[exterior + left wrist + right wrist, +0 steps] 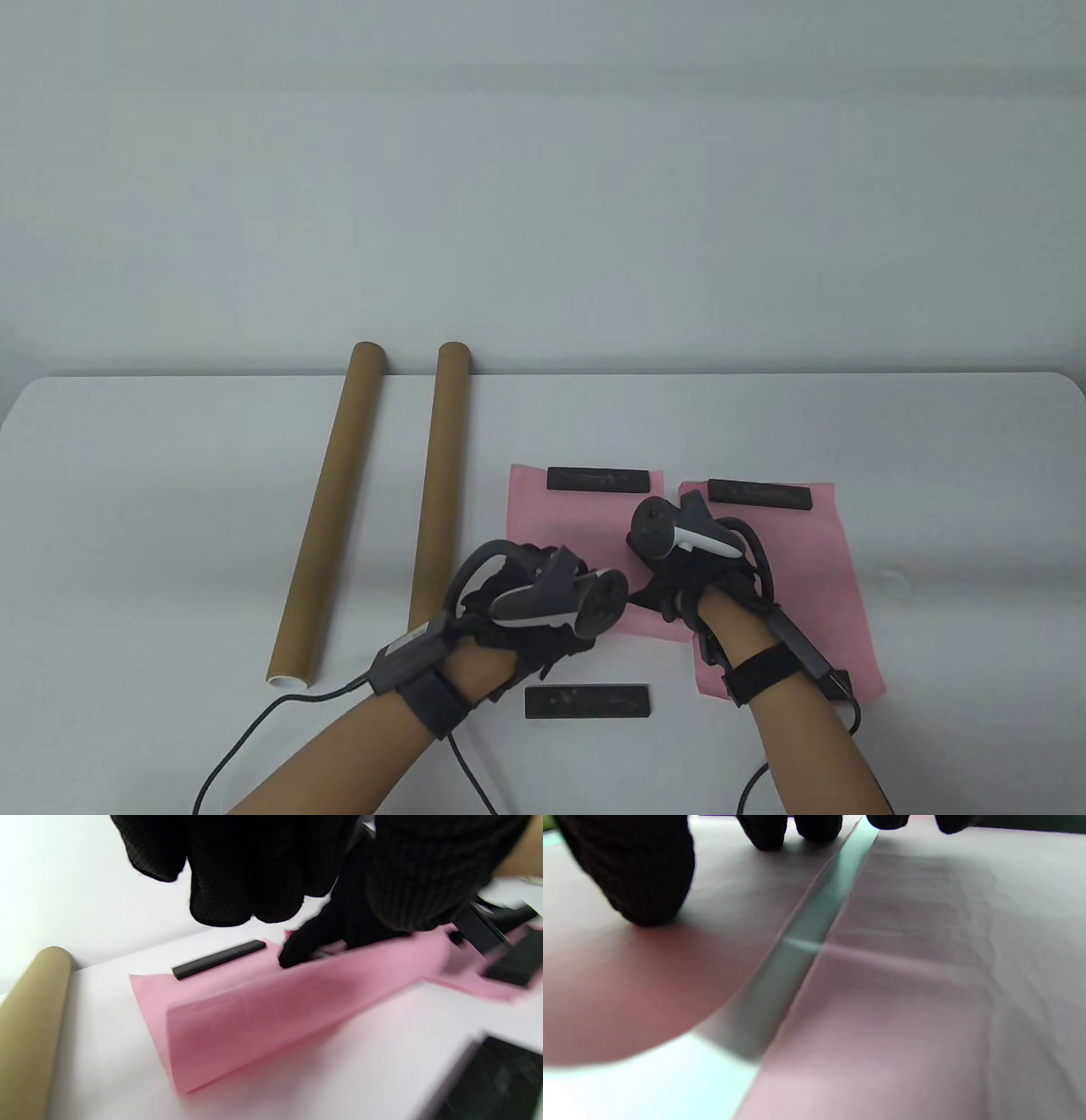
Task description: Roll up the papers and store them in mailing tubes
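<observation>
Pink paper [567,518], the left of two sheets, is lifted at its near edge by both hands; the left hand [526,611] has fingers curled round that edge (seen in the left wrist view), while the right hand [679,586] holds its right part, grip unclear; two cardboard mailing tubes [327,509] lie well to the left; black bar weights [604,480] rest on the sheets' far edges.
</observation>
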Demonstrator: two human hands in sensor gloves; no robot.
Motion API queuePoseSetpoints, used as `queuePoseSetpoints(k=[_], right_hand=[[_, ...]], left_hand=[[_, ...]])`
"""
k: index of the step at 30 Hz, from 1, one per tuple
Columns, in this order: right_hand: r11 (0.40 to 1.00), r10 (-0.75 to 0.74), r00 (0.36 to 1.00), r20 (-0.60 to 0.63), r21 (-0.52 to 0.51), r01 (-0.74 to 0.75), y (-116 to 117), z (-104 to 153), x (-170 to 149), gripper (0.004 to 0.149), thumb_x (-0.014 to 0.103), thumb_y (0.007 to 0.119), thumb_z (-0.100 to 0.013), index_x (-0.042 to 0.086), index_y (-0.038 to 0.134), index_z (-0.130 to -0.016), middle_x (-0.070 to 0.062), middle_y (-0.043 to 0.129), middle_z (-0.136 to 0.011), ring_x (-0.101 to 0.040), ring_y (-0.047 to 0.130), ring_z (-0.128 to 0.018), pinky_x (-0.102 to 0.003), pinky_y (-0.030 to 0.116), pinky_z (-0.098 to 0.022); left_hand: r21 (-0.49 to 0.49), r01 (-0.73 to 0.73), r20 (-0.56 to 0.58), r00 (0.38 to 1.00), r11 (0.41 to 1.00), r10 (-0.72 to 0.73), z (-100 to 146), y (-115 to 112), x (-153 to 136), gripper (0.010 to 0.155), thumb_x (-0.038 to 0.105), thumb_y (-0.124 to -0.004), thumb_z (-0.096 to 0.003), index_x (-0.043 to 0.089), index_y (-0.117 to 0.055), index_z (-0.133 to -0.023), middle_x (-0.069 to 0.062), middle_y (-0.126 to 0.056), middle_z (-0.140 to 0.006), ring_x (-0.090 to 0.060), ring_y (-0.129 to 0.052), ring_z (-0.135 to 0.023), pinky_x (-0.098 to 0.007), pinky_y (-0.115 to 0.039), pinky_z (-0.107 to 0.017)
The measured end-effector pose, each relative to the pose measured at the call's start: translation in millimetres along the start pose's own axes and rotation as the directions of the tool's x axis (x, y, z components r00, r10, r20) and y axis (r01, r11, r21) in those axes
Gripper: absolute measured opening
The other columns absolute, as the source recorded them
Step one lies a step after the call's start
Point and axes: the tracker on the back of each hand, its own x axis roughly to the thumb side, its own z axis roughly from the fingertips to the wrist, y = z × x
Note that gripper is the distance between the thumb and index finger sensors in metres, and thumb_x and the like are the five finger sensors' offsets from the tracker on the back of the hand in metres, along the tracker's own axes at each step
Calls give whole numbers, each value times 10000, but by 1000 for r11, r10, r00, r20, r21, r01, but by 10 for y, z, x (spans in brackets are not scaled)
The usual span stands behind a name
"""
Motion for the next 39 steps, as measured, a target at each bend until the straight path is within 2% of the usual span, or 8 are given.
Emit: queuePoseSetpoints(k=[3,8,14,20,27,33,39], right_hand=[[1000,0,1000,-1,1,0,2,1,0,862,581,853,-447,221,475,-1133,-111,370,-1210,-555,345,-1105,-751,420,-718],[1000,-5,1000,1,-1,5,4,1,-1,863,581,854,-447,219,476,-1133,-111,370,-1209,-556,346,-1104,-752,421,-718],[1000,-12,1000,3,-2,12,8,2,-5,862,580,854,-448,219,476,-1133,-112,368,-1209,-555,348,-1104,-751,422,-717],[1000,-15,1000,6,-5,15,12,1,-11,861,581,854,-447,219,477,-1132,-110,368,-1208,-555,352,-1103,-750,425,-717],[1000,-12,1000,11,-7,13,12,-1,-13,863,582,854,-446,217,479,-1132,-114,371,-1208,-553,357,-1103,-750,428,-716],[1000,-19,1000,13,-6,19,17,1,-18,862,585,853,-448,221,476,-1132,-110,364,-1208,-552,358,-1103,-749,430,-716],[1000,-19,1000,10,-1,19,21,6,-21,863,588,848,-450,222,467,-1133,-106,360,-1207,-553,356,-1101,-749,430,-715]], left_hand=[[-17,-3,-76,997,1000,1,-246,59,-139,717,598,-884,-313,362,-705,-965,67,-856,-947,-213,-946,-817,-473,-723,-724],[-79,-5,-172,985,997,-9,-753,5,-265,725,590,-887,-318,377,-677,-978,81,-822,-978,-225,-907,-876,-482,-691,-746],[-163,28,-291,954,986,-75,-1437,-136,-449,716,580,-890,-321,389,-668,-974,96,-805,-978,-203,-882,-897,-476,-678,-757],[-232,27,-376,919,972,-115,-1918,-326,-546,736,579,-893,-316,403,-640,-984,108,-764,-1011,-209,-842,-941,-478,-656,-772],[-312,82,-363,910,947,-198,-2241,-590,-521,764,586,-898,-306,428,-604,-994,139,-727,-1038,-194,-808,-979,-472,-642,-783],[-281,-35,-356,932,959,-71,-2259,-636,-613,669,522,-903,-336,426,-676,-958,120,-771,-1011,-191,-873,-935,-482,-694,-753],[-250,10,-338,936,968,-97,-2259,-618,-586,668,527,-931,-317,416,-725,-942,116,-826,-979,-188,-921,-895,-469,-740,-731]])
